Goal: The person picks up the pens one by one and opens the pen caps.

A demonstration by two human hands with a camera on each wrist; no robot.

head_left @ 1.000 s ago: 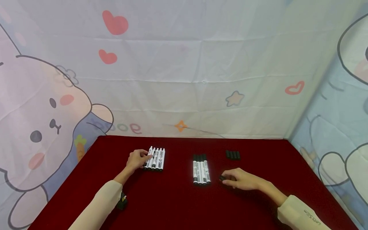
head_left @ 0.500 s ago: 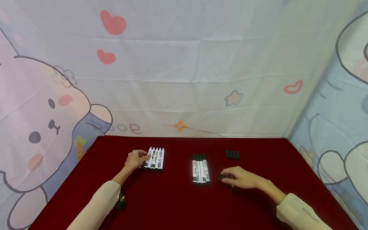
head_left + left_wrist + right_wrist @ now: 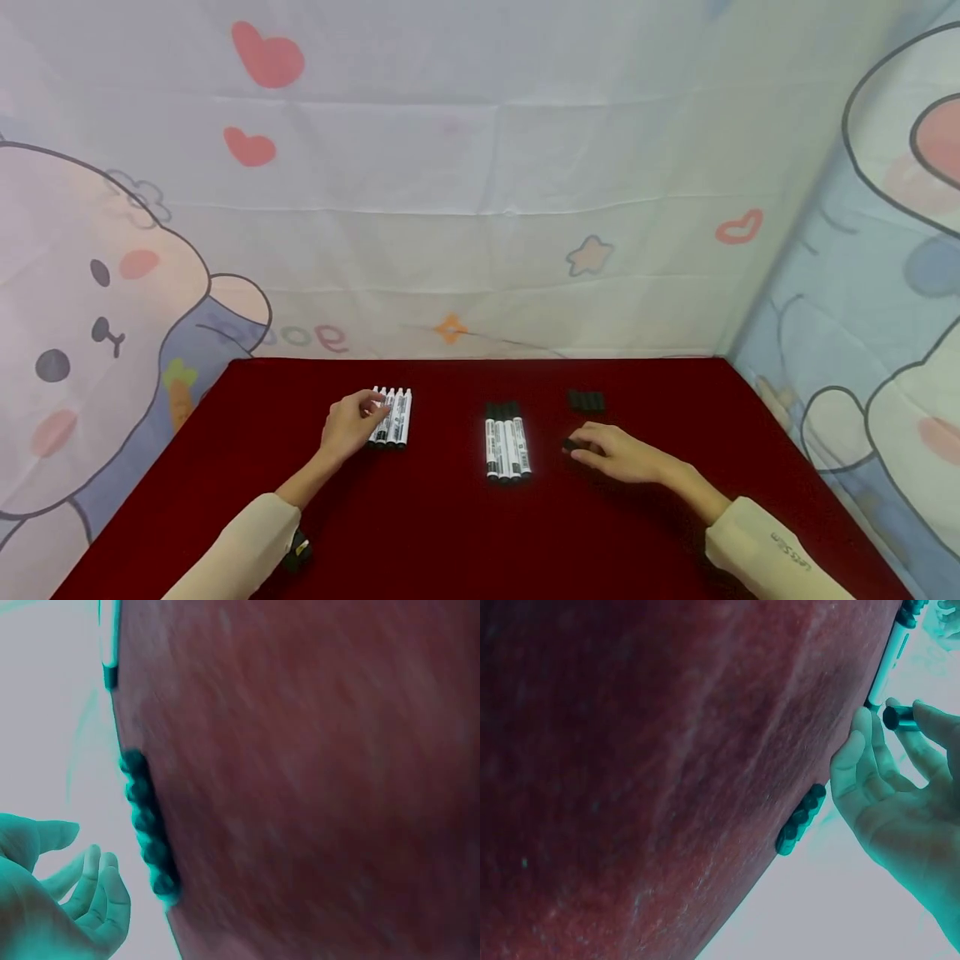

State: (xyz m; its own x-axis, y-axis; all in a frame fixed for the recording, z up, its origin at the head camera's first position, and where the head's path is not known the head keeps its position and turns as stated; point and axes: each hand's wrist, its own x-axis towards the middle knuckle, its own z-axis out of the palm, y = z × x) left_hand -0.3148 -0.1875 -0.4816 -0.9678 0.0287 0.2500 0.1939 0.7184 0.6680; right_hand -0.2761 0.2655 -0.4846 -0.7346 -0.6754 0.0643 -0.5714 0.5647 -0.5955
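My left hand hovers over the left side of a row of several uncapped white markers, hiding part of the leftmost ones. Its thumb and fingers stand apart with nothing between them in the left wrist view. The black ends of the row appear beside that hand. Between thumb and finger, my right hand pinches a black marker cap, to the right of the middle group. That group is several white markers with black caps on, lying side by side.
A short row of black caps lies farther back on the dark red tablecloth, beyond my right hand. By the left sleeve sits a small black object with a yellow mark, partly hidden. A printed curtain borders the table.
The head view has turned slightly right. My left hand has shifted a little rightward over the uncapped markers, covering more of them. The right hand has risen slightly, still pinching the cap.
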